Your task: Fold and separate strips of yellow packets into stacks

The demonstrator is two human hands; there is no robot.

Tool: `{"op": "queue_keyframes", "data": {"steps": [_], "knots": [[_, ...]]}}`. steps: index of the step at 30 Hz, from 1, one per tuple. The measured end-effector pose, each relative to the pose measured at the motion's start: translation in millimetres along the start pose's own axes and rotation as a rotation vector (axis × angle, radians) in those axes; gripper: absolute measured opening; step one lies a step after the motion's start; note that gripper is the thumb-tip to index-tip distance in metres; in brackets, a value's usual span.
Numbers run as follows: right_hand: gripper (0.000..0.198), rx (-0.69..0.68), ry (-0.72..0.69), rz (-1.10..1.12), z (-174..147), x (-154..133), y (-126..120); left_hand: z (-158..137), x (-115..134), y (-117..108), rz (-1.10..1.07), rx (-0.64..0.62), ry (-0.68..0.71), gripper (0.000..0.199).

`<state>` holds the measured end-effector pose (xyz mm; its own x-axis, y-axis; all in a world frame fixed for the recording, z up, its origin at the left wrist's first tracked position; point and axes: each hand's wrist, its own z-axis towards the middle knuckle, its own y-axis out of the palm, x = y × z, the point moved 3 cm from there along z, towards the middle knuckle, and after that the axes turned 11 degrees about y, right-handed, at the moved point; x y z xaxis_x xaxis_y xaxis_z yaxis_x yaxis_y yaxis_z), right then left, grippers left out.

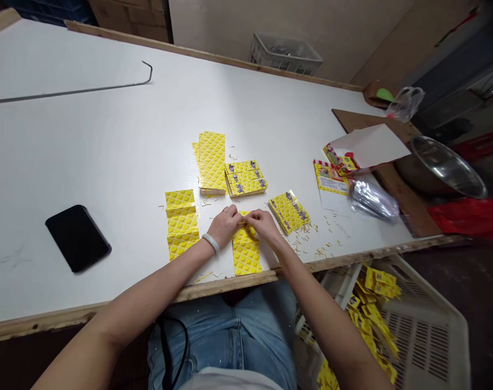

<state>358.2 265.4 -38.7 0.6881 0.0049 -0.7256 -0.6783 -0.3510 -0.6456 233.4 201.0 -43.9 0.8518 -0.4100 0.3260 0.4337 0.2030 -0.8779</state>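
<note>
The yellow card strip (246,249) lies flat at the near edge of the white table (108,151), directly in front of the person, with its long side pointing away from them. It looks like thin printed card, so I judge it to be very light, a little stiff but easy to bend or crease, and best taken by its edges with the fingertips. Both hands meet at its far end: the left hand (224,225), with a pale bangle on the wrist, and the right hand (261,222) pinch the top edge of the strip between thumb and fingers. Just to the left lies a similar yellow strip (182,222), and behind are a tall yellow stack (212,161) and two piles of folded yellow packets (246,177) (289,211). Small paper scraps (315,238) are scattered to the right. A black phone (78,237) lies well apart on the left.
</note>
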Motion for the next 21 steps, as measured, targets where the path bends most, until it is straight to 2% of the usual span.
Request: {"op": "queue_keyframes", "data": {"steps": [3, 5, 7, 9, 10, 12, 14, 17, 19, 21], "knots": [[0.037, 0.152, 0.036, 0.016, -3.2, -3.2, -10.9, 0.7, 1.9, -4.9, 0.004, 0.007, 0.000, 0.015], [0.036, 0.303, 0.030, -0.020, -12.6, 2.5, -34.3, -0.7, 5.1, -14.2, -0.016, 0.064, 0.001, 0.017], [0.031, 0.492, -0.009, -0.155, -27.5, 13.8, -64.9, -4.1, 11.0, -24.9, -0.047, 0.120, 0.048, 0.021], [0.024, 0.593, -0.084, -0.310, -44.5, 25.5, -88.7, -8.5, 17.9, -30.5, -0.088, 0.090, 0.117, 0.028], [0.022, 0.581, -0.137, -0.351, -52.6, 29.6, -94.5, -10.8, 20.4, -30.5, -0.105, 0.045, 0.134, 0.033], [0.019, 0.461, -0.239, -0.356, -66.7, 32.4, -92.0, -14.6, 23.2, -26.3, -0.122, -0.062, 0.123, 0.043], [0.020, 0.264, -0.322, -0.292, -76.7, 28.2, -73.9, -16.6, 24.1, -20.3, -0.124, -0.145, 0.094, 0.038], [0.026, -0.002, -0.374, -0.179, -82.8, 18.9, -39.0, -16.5, 25.9, -14.4, -0.124, -0.223, 0.097, 0.023], [0.026, -0.071, -0.377, -0.150, -81.8, 16.4, -23.4, -16.2, 27.3, -13.4, -0.108, -0.243, 0.100, 0.021], [0.023, -0.072, -0.365, -0.151, -78.3, 17.6, -16.4, -16.4, 28.8, -12.7, -0.089, -0.250, 0.108, 0.019]]}}
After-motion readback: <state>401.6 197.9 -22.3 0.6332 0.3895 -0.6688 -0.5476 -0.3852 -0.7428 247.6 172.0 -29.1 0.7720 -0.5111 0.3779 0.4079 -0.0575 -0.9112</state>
